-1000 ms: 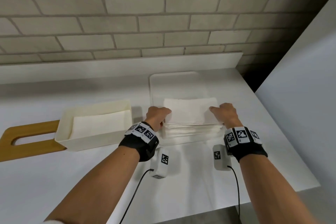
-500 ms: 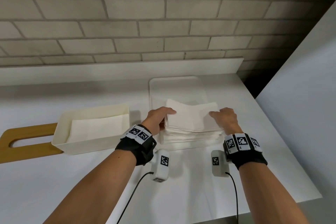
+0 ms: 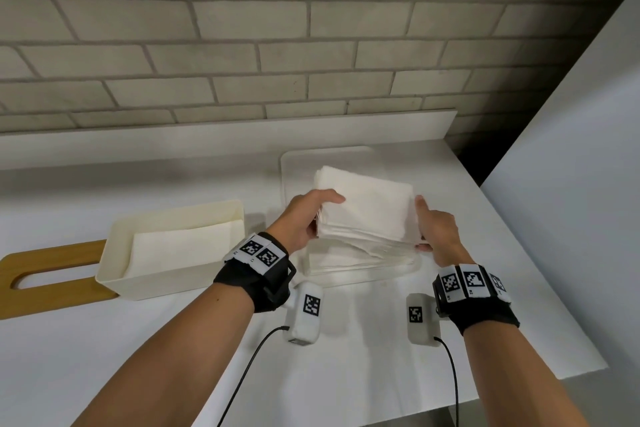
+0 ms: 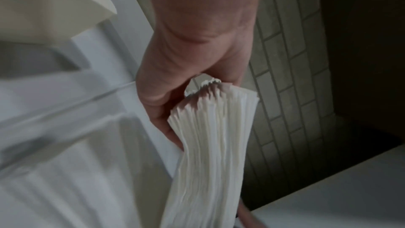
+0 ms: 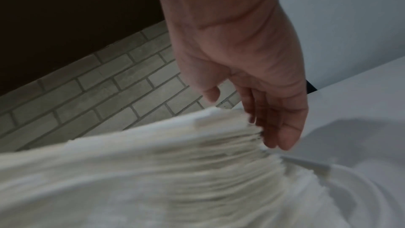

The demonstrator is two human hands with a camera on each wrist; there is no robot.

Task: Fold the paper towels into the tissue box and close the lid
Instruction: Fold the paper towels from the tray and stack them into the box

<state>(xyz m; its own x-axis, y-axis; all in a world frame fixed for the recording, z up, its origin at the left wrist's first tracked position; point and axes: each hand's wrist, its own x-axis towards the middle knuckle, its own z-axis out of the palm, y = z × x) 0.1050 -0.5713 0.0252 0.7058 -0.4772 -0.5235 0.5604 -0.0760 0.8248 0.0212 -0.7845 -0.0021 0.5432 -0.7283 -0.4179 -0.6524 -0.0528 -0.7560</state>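
Observation:
A thick stack of white paper towels (image 3: 367, 211) hangs tilted above the white tray (image 3: 289, 163). My left hand (image 3: 320, 217) grips its left end, thumb on top and fingers underneath. My right hand (image 3: 424, 224) pinches its right end the same way. The left wrist view shows the stack's layered edge (image 4: 210, 136) in my left hand (image 4: 173, 79). In the right wrist view, my right hand (image 5: 263, 96) lies against the stack (image 5: 153, 162). More towels (image 3: 346, 262) stay in the tray. The cream tissue box (image 3: 166, 282) at the left stands open with towels (image 3: 180, 246) inside.
A wooden lid (image 3: 45, 288) with a long slot lies flat on the white counter (image 3: 311, 374), partly under the box's left end. A brick wall stands behind. A white panel (image 3: 571, 184) rises at the right, and the counter's edge is close on that side.
Both hands took hold of the upper part of the pile and raised it off the tray, tilting it. A thinner layer of towels stayed in the tray.

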